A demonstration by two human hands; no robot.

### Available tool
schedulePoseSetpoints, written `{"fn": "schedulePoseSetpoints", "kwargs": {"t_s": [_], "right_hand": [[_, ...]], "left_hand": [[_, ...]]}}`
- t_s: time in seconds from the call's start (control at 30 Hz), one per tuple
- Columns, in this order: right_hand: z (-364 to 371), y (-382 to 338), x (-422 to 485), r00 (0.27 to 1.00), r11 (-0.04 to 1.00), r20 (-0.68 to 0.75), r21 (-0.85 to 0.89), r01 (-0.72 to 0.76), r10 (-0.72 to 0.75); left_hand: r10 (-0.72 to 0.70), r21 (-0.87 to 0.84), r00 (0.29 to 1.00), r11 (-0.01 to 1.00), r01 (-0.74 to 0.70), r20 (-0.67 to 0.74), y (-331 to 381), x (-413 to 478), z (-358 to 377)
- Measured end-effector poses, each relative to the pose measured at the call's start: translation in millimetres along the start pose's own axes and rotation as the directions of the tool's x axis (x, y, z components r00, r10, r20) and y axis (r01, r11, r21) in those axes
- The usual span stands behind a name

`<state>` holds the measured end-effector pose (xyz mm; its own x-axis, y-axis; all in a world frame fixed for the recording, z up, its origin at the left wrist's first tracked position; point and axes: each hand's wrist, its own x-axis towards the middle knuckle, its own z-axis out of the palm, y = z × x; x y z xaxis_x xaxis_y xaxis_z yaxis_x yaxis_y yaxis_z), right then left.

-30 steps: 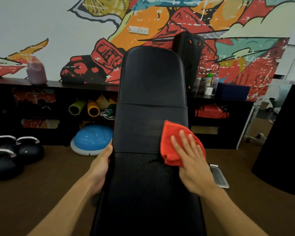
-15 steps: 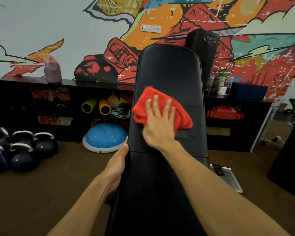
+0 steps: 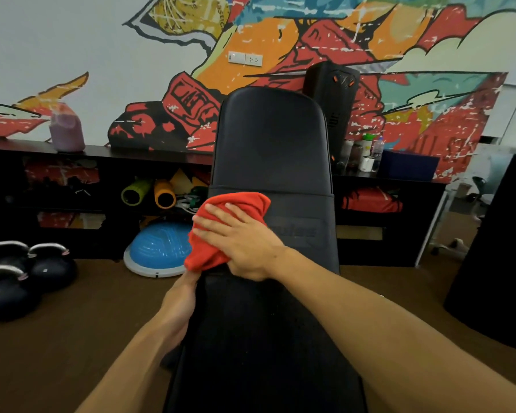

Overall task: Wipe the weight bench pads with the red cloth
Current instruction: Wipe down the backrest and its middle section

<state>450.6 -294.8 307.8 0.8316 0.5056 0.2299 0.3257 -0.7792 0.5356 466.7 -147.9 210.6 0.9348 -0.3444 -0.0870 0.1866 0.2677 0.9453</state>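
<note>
**Cloth slides to the back pad's left edge**

Nearest, the left hand (image 3: 178,305) lies against the left edge of the seat pad (image 3: 265,338). Its fingers are hidden, so I cannot tell their curl. Beyond it, the right hand (image 3: 245,245) presses the cloth (image 3: 209,251) onto the lower left edge of the back pad (image 3: 271,144), fingers (image 3: 221,213) straight and slightly apart. Half a second ago the cloth sat higher, mid-pad. Kettlebells (image 3: 42,269) stand far left.

Blurred lettering (image 3: 295,232), left hand (image 3: 178,299) partly hidden behind seat pad (image 3: 265,338)
</note>
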Motion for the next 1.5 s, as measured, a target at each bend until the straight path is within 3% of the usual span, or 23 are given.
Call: {"fn": "schedulePoseSetpoints", "kwargs": {"t_s": [0.1,0.17,0.27,0.43,0.53,0.63,0.7,0.73,0.9,1.07,1.17,1.27,1.4,1.5], "right_hand": [[4.8,25.2,-29.0,0.976,0.973,-0.054,0.105,-0.204,0.210],[11.4,37.9,-57.0,0.911,0.905,-0.085,0.179,-0.385,0.404],[23.0,37.8,-96.7,0.770,0.762,-0.112,0.291,-0.579,0.628],[35.8,4.7,-113.5,0.486,0.431,-0.034,0.520,-0.737,0.873],[23.0,0.9,-81.3,0.296,0.201,0.101,0.530,-0.824,0.950],[13.8,1.5,-48.3,0.211,0.141,0.106,0.453,-0.880,0.972],[15.0,-0.5,-30.8,0.258,0.210,0.055,0.432,-0.877,0.965],[15.2,-4.2,-22.1,0.316,0.278,0.021,0.426,-0.861,0.948],[9.1,-40.9,22.8,0.764,0.746,-0.097,0.323,-0.582,0.638],[14.3,-42.0,4.6,0.955,0.943,-0.095,0.214,-0.257,0.281],[19.8,-30.2,-27.9,0.996,0.986,-0.053,0.152,-0.068,0.077],[24.9,-15.6,-71.0,0.998,0.990,-0.013,0.129,-0.056,0.058],[31.1,9.1,-129.9,0.959,0.952,-0.031,0.133,-0.276,0.282],[34.8,22.6,-135.1,0.816,0.788,-0.049,0.299,-0.538,0.576]], "left_hand": [[-0.009,0.042,1.000,0.999,0.009,-0.016,-1.5,2.7,-5.2],[-0.007,0.069,1.000,0.998,0.007,0.000,-0.5,2.1,-4.6],[-0.019,0.072,1.000,0.997,0.021,-0.024,4.1,0.1,0.3],[-0.021,0.103,0.999,0.994,0.025,-0.036,6.4,-5.7,1.1],[-0.019,0.180,0.997,0.983,0.032,-0.073,3.8,-1.6,-0.3],[-0.021,0.238,0.997,0.971,0.038,-0.074,0.5,0.5,-3.9],[-0.017,0.243,0.998,0.970,0.032,-0.064,-4.3,6.0,-7.3],[-0.014,0.245,0.999,0.969,0.024,-0.046,-7.6,9.8,-8.5],[0.015,0.226,0.999,0.974,-0.004,-0.047,-0.3,3.3,-2.2],[0.036,0.215,0.995,0.976,-0.015,-0.097,-0.6,0.2,1.9],[0.053,0.178,0.990,0.984,-0.029,-0.128,-0.7,-2.2,5.2],[0.058,0.168,0.993,0.985,-0.040,-0.102,-0.9,-0.4,2.4],[0.021,0.160,1.000,0.987,-0.019,-0.015,0.2,0.0,-1.9],[-0.005,0.201,1.000,0.980,0.009,-0.020,-3.9,3.5,-8.0]]}}
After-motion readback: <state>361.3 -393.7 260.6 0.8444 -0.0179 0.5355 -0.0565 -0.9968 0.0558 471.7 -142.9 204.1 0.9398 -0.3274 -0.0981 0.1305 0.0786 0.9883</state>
